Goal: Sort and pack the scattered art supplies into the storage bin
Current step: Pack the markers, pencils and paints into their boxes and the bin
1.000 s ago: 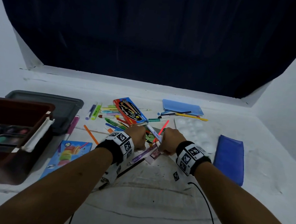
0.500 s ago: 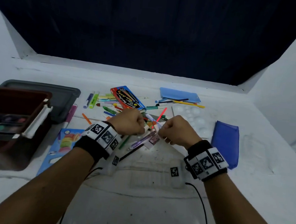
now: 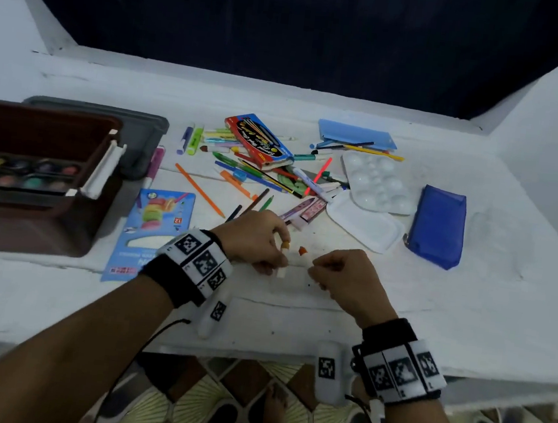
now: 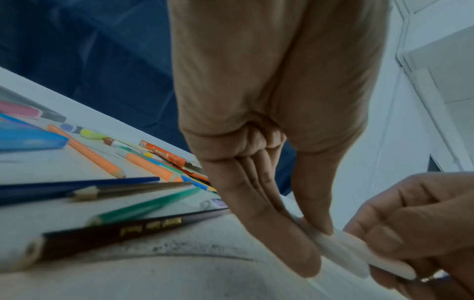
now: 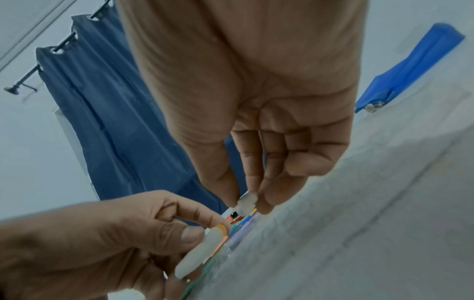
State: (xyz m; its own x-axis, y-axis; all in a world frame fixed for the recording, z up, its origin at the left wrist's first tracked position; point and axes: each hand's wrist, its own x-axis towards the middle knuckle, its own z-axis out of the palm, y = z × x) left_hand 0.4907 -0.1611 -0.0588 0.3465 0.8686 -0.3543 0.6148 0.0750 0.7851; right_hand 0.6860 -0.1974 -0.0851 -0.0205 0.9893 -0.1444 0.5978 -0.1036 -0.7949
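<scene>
Near the table's front edge my left hand [image 3: 278, 257] pinches a white marker with an orange tip [image 3: 285, 250]. Close to its right, my right hand [image 3: 312, 270] pinches a second white marker with a red-orange tip [image 3: 302, 251]. In the left wrist view the left hand [image 4: 318, 243] has thumb and fingers on a white barrel [image 4: 341, 251], with the other hand holding white barrels beside it. The right hand [image 5: 247, 203] pinches a white end in the right wrist view. The brown storage bin [image 3: 28, 226] at the left holds a watercolour set [image 3: 20, 173].
A pile of pens and pencils [image 3: 257, 174] and a red pencil box [image 3: 257, 140] lie mid-table. White palettes [image 3: 377, 183], a blue pouch [image 3: 438, 224] and a light blue case [image 3: 354, 135] are to the right. A grey lid [image 3: 141, 131] and blue card [image 3: 151, 232] lie by the bin.
Both hands have pulled back from the pile toward the table's front edge, each with a white marker. The head view has tilted down and the floor shows.
</scene>
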